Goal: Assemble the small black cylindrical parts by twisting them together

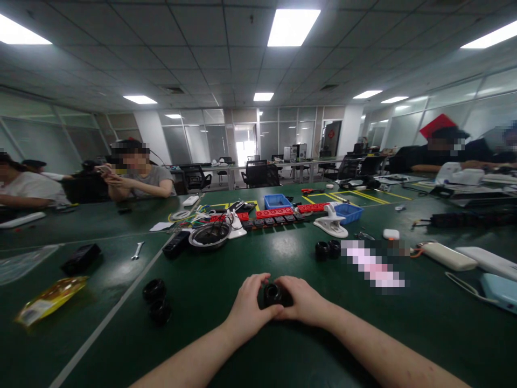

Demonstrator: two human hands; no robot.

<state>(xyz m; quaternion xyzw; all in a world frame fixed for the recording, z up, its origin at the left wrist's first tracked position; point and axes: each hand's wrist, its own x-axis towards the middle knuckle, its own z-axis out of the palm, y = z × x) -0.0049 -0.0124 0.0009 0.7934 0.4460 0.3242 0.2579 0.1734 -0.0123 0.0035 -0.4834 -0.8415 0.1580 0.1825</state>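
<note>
A small black wheel-like ring (pixel 273 294) with a hole through it sits between my hands just above or on the green table. My left hand (pixel 251 304) curves round its left side, the thumb reaching across in front. From the right, my right hand (pixel 304 300) closes on it, and its thumb meets the left one. Some of the right fingers are hidden. Two similar black rings (pixel 155 299) lie together to the left of my hands. Another pair of black rings (pixel 328 249) stands beyond my right hand.
Across the table are a round metal-rimmed part (pixel 210 235), a white clamp (pixel 332 226), red strips (pixel 274 212) and blue trays (pixel 277 201). At left lie a wrench (pixel 138 250) and a yellow packet (pixel 51 302). Power banks (pixel 444 255) lie right. People sit at both sides.
</note>
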